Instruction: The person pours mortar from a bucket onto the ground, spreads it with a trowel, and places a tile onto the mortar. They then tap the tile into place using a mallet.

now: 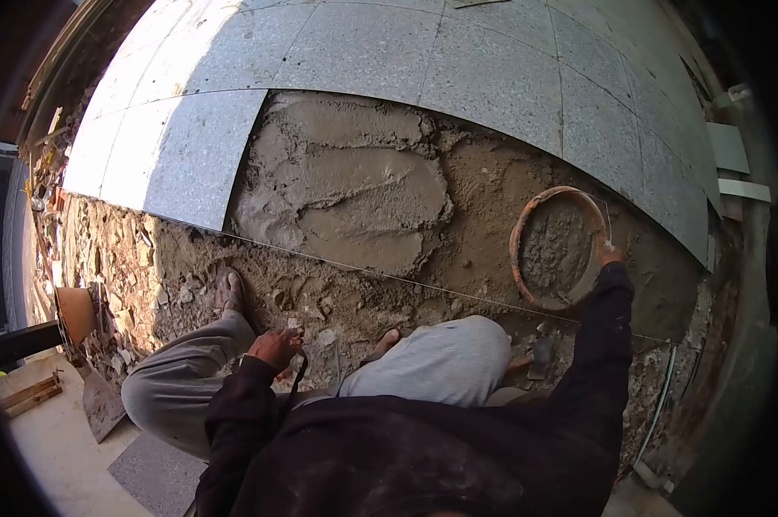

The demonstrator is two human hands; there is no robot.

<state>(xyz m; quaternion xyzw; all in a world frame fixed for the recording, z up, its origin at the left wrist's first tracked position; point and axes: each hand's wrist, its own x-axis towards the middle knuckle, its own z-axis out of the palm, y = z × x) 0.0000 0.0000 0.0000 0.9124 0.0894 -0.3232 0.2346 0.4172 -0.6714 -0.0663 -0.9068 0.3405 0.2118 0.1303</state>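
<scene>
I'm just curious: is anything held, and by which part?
The right hand is at the right edge of the basin; whether it grips there cannot be told, nor whether the left hand holds anything.

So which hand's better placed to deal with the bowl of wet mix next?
Right, I'd say. The right hand is already at the far-right rim of the bowl, while the left hand is well away, between the knees.
</scene>
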